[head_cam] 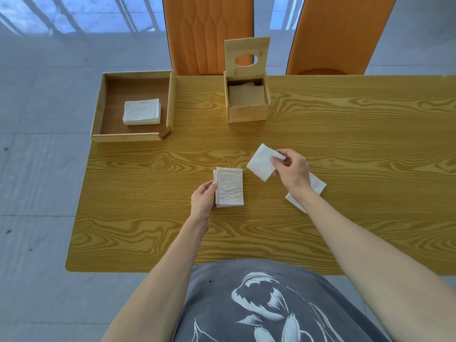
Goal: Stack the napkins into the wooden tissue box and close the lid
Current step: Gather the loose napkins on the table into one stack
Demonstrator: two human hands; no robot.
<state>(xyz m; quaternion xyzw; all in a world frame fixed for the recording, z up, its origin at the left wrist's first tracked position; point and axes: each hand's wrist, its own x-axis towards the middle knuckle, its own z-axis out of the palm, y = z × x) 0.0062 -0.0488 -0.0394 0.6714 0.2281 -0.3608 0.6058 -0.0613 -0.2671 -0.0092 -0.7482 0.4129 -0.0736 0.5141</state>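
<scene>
The wooden tissue box [247, 112] stands at the far middle of the table, its lid [246, 56] with an oval hole hinged upright; some napkins lie inside. My right hand [292, 170] pinches a single white folded napkin [261, 162] just above the table. Under my right wrist lie more loose napkins [317, 186]. My left hand [203, 199] holds the left edge of a small stack of napkins [229, 186] lying on the table. Another stack of napkins [142, 111] sits in the wooden tray.
A shallow wooden tray [134, 137] rests at the table's far left corner, partly overhanging the edge. Two orange chairs [208, 33] stand behind the wooden table [345, 144]. Grey tiled floor lies to the left.
</scene>
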